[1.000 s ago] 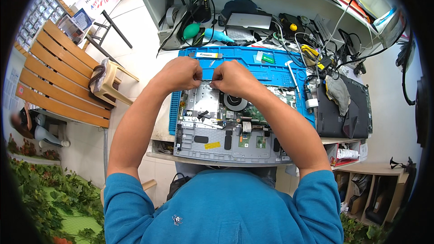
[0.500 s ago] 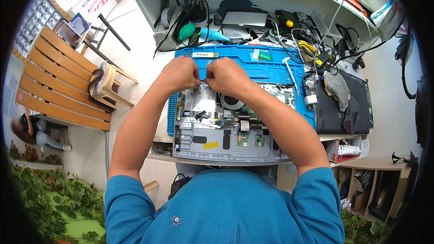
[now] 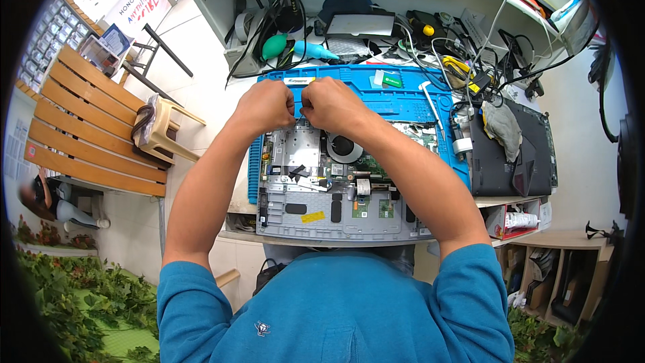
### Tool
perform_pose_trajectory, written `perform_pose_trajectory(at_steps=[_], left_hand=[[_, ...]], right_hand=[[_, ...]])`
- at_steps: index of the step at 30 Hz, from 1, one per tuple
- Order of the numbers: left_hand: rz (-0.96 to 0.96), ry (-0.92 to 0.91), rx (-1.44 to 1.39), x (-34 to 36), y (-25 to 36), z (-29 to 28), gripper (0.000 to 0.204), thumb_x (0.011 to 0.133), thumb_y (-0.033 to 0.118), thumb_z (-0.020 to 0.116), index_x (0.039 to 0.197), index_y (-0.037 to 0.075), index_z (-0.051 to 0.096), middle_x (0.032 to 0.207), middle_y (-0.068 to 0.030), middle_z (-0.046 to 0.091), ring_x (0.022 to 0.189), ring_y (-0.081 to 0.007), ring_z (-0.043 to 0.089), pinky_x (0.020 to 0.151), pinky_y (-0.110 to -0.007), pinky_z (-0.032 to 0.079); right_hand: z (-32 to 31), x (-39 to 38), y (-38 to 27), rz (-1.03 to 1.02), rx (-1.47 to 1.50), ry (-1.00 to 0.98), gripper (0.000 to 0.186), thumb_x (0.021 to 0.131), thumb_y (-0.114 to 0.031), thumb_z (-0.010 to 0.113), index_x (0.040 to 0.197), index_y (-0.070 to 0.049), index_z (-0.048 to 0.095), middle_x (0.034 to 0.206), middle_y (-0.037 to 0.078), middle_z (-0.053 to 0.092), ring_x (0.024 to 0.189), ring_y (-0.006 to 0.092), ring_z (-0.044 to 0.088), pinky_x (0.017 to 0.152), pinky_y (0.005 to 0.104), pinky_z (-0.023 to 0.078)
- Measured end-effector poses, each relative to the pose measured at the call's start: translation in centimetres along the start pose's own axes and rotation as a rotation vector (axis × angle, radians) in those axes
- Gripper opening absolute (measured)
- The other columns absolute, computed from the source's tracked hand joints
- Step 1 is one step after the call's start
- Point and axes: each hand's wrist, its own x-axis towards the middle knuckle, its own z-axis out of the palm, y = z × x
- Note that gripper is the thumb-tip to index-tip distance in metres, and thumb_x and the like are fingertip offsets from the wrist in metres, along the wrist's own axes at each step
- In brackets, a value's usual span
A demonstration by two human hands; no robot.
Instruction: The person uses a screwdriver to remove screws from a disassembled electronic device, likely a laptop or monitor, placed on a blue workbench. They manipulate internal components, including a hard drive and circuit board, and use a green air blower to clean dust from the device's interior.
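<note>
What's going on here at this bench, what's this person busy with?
A person in a blue sweatshirt is working on an opened laptop that lies on a blue work mat, its fan and circuit boards exposed. The left hand and right hand are fisted close together over the laptop's far edge, seemingly pinching something small between them; what it is cannot be made out. A second dark laptop sits to the right, and cables and tools crowd the shelf behind.
</note>
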Motion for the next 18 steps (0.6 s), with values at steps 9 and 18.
perform_pose_trajectory(at_steps=[9, 18], left_hand=[[0.068, 0.070, 0.054, -0.6, -0.1, 1.1, 0.017, 0.075, 0.016, 0.088, 0.091, 0.012, 0.084, 0.087, -0.0120, 0.081, 0.088, -0.0324, 0.078, 0.083, -0.043, 0.061], [0.117, -0.054, -0.024, -0.1, -1.4, -0.1, 0.017, 0.078, 0.014, 0.090, 0.094, 0.011, 0.085, 0.088, -0.0116, 0.081, 0.088, -0.0299, 0.078, 0.082, -0.042, 0.060]], right_hand=[[-0.5, -0.8, 0.8, -0.015, 0.061, -0.136, 0.012, 0.081, -0.009, 0.079, 0.090, -0.005, 0.085, 0.094, 0.021, 0.081, 0.094, 0.0408, 0.078, 0.087, 0.0493, 0.063], [0.1, -2.0, 0.7, -0.040, 0.024, -0.150, 0.015, 0.083, -0.011, 0.080, 0.094, -0.004, 0.087, 0.093, 0.016, 0.082, 0.087, 0.0351, 0.080, 0.081, 0.0440, 0.064]])
